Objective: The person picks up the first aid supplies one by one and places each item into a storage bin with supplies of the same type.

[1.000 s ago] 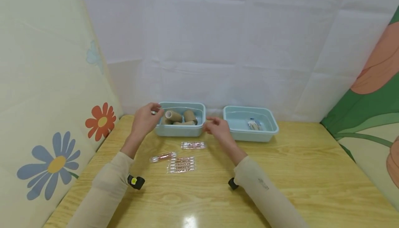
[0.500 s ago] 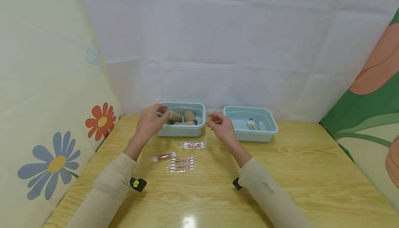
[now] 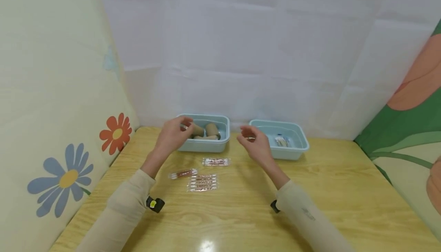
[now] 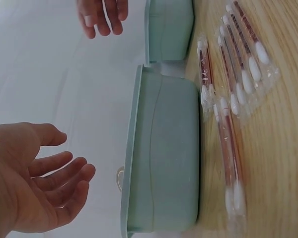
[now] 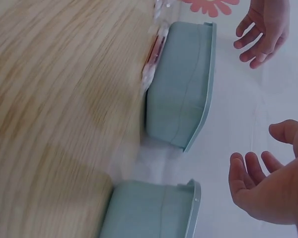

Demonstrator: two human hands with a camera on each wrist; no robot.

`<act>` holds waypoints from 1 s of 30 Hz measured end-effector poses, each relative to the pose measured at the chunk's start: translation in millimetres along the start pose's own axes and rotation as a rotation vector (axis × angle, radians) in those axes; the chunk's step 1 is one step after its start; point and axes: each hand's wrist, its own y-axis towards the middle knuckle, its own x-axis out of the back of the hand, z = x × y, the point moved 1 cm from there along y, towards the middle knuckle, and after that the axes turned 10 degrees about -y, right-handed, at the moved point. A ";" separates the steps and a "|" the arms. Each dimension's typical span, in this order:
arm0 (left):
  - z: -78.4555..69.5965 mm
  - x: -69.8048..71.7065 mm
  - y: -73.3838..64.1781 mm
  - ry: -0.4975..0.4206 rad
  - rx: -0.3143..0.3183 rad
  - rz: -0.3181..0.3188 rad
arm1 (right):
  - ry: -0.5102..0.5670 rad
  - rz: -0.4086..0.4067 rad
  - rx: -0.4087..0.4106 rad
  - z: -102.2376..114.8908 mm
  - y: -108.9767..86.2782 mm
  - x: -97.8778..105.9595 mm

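My left hand (image 3: 173, 133) hovers over the left end of a light-blue bin (image 3: 203, 147), its fingers loosely bent around nothing. Inside that bin lie several brown cardboard tubes (image 3: 211, 130), partly hidden by the hand. My right hand (image 3: 256, 143) is raised near the left end of a second light-blue bin (image 3: 287, 154), also holding nothing; the right wrist view shows its fingers (image 5: 253, 171) relaxed and apart from the thumb. A small clear packet (image 3: 281, 141) lies in the second bin. In front of the bins are packs of cotton swabs (image 3: 203, 182) with reddish-brown shafts, in clear wrap.
Two smaller swab packs, one by the bin (image 3: 216, 162) and one at the left (image 3: 183, 173), lie on the wooden table (image 3: 241, 213). A white cloth (image 3: 220, 45) hangs behind the bins. Flower-printed panels stand at both sides.
Both hands have shifted to the right, the right one away from the left bin toward the second bin. The camera view has turned slightly. Bins and swab packs stay put.
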 end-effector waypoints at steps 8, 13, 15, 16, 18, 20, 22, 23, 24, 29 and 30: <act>-6.5 -4.2 3.5 -0.007 0.021 0.015 | -0.032 -0.023 0.067 -17.8 0.3 23.4; -10.0 -11.2 5.2 -0.018 0.018 0.015 | -0.003 -0.064 0.055 -35.5 -2.1 45.5; -10.1 -14.4 4.9 -0.017 0.017 0.024 | 0.005 -0.084 0.030 -43.4 -4.4 55.3; -10.1 -15.9 4.5 -0.017 0.018 0.029 | 0.001 -0.088 0.011 -47.4 -5.7 60.1; -9.6 -18.6 3.7 -0.012 0.016 0.039 | -0.004 -0.098 -0.015 -54.3 -8.1 69.2; -9.4 -21.1 3.1 -0.006 0.012 0.049 | -0.016 -0.099 -0.027 -59.0 -9.8 77.6; -9.4 -23.2 2.7 -0.002 0.007 0.057 | -0.044 -0.096 -0.034 -62.7 -11.5 85.3; -9.4 -24.1 2.5 0.000 0.004 0.061 | -0.058 -0.096 -0.032 -64.0 -12.0 88.9; -9.5 -24.9 2.4 0.001 0.003 0.066 | -0.069 -0.095 -0.032 -65.4 -12.5 92.4; -9.8 -29.4 2.0 -0.014 -0.003 0.082 | -0.111 -0.110 -0.039 -73.2 -13.1 109.1; -9.8 -30.3 2.0 -0.015 -0.009 0.091 | -0.116 -0.116 -0.042 -75.1 -13.2 112.3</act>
